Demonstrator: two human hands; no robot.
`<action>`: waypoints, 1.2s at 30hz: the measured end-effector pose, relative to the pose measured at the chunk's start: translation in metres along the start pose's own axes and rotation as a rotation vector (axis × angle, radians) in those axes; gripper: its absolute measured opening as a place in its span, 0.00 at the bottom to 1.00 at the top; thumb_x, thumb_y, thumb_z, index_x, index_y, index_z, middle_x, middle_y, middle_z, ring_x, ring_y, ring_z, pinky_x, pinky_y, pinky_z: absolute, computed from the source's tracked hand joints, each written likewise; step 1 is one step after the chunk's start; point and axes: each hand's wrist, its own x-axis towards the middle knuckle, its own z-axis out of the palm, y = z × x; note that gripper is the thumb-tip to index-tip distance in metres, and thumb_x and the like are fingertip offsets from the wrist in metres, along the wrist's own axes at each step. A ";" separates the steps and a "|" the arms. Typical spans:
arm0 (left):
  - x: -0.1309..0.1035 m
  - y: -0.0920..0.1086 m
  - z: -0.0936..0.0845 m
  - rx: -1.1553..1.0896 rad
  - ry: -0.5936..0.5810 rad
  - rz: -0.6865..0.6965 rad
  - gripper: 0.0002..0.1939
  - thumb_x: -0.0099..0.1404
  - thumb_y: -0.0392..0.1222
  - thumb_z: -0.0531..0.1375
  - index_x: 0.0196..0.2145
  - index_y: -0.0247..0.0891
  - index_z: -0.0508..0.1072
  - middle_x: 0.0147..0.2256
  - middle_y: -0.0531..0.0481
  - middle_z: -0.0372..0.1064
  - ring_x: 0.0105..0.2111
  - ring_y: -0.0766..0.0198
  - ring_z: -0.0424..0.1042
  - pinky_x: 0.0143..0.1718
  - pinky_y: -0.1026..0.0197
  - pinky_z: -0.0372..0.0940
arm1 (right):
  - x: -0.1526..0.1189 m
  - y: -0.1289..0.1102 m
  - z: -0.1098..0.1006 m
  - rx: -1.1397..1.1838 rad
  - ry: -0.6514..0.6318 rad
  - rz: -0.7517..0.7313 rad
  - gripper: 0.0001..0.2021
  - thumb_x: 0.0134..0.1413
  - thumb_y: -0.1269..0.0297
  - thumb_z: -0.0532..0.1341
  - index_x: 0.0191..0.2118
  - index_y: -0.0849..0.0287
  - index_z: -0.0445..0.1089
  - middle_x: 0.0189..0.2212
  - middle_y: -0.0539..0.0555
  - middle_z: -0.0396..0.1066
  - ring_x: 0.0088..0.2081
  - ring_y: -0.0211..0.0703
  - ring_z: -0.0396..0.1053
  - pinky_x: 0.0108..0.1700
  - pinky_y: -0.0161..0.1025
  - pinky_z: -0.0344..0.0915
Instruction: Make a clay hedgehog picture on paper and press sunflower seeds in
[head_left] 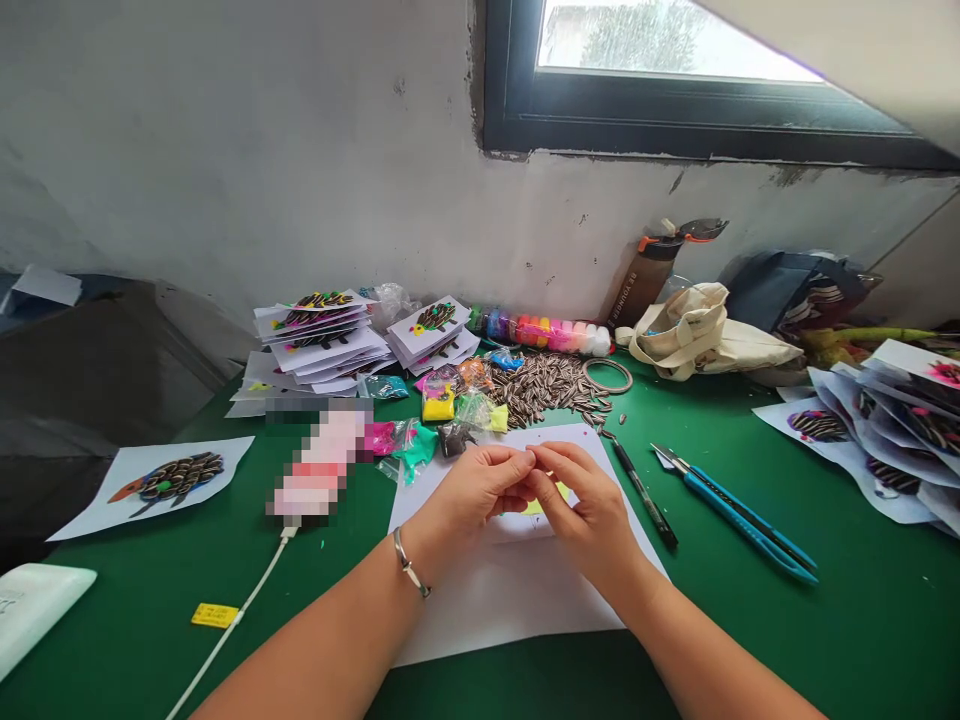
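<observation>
My left hand (491, 485) and my right hand (581, 490) meet at the fingertips above a sheet of white paper (510, 600). Both are closed in a pinch, and whatever lies between the fingers is hidden or too small to name. Partly covered by the hands is a yellow patch (536, 504) on the paper. Beyond the paper are small bags of coloured clay, among them a teal one (415, 447), a yellow one (438, 402) and a black one (454, 438). A heap of striped sunflower seeds (540, 388) spreads behind them.
Right of the paper lie a black pen (645, 495) and blue tweezers (742, 520). Stacks of seed-picture cards stand at the left (322, 350) and right (892, 430). A white cable (232, 625) crosses the green table (300, 640). A brown bottle (646, 275) leans against the wall.
</observation>
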 end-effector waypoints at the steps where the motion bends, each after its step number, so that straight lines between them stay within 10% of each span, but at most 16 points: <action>1: 0.000 0.000 0.000 0.001 -0.003 -0.001 0.19 0.55 0.54 0.67 0.31 0.32 0.75 0.27 0.50 0.68 0.28 0.69 0.68 0.32 0.65 0.60 | 0.000 0.000 0.000 -0.003 0.000 0.003 0.11 0.61 0.66 0.57 0.48 0.55 0.71 0.44 0.57 0.70 0.46 0.45 0.68 0.47 0.43 0.68; 16: -0.005 -0.001 0.006 0.088 -0.037 -0.063 0.20 0.62 0.56 0.60 0.36 0.35 0.78 0.36 0.43 0.76 0.39 0.61 0.74 0.39 0.63 0.63 | 0.005 0.009 -0.009 -0.053 0.031 0.000 0.09 0.62 0.65 0.56 0.41 0.56 0.75 0.38 0.56 0.73 0.41 0.44 0.70 0.44 0.42 0.67; 27: -0.001 0.015 -0.010 0.231 0.199 0.006 0.19 0.54 0.54 0.67 0.35 0.36 0.78 0.34 0.45 0.76 0.33 0.65 0.72 0.37 0.63 0.63 | 0.009 0.015 -0.021 0.289 0.080 0.441 0.15 0.55 0.55 0.61 0.44 0.58 0.73 0.35 0.55 0.76 0.35 0.45 0.74 0.39 0.42 0.70; 36: 0.004 0.013 -0.015 0.307 0.304 0.100 0.17 0.56 0.53 0.65 0.33 0.36 0.78 0.33 0.45 0.77 0.33 0.63 0.72 0.38 0.61 0.64 | 0.013 0.011 -0.024 0.275 0.016 0.436 0.13 0.55 0.53 0.61 0.31 0.59 0.71 0.24 0.50 0.68 0.28 0.39 0.65 0.31 0.35 0.63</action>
